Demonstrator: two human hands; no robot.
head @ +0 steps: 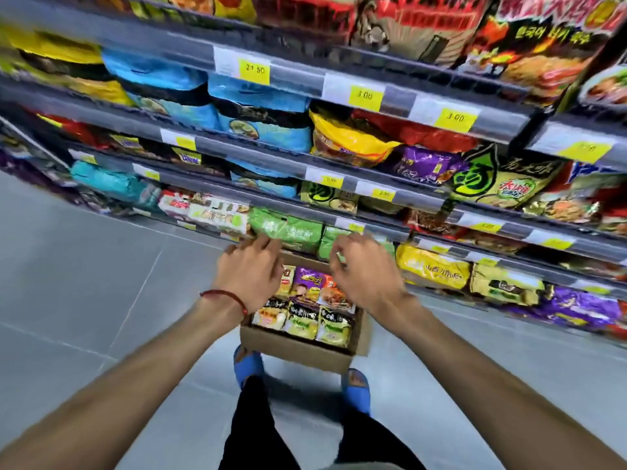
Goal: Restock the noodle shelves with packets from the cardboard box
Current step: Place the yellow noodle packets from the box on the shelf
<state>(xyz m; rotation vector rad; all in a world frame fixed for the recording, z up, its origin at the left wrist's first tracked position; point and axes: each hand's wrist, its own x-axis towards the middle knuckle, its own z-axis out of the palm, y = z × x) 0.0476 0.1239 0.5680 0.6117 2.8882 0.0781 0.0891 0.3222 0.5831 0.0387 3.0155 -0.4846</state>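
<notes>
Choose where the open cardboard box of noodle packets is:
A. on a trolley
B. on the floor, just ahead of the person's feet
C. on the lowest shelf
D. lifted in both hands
B: the cardboard box stands on the grey floor just ahead of the blue slippers, while the left hand and right hand are above it, not gripping it.

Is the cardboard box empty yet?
No, the cardboard box holds two rows of packets under the hands.
</notes>
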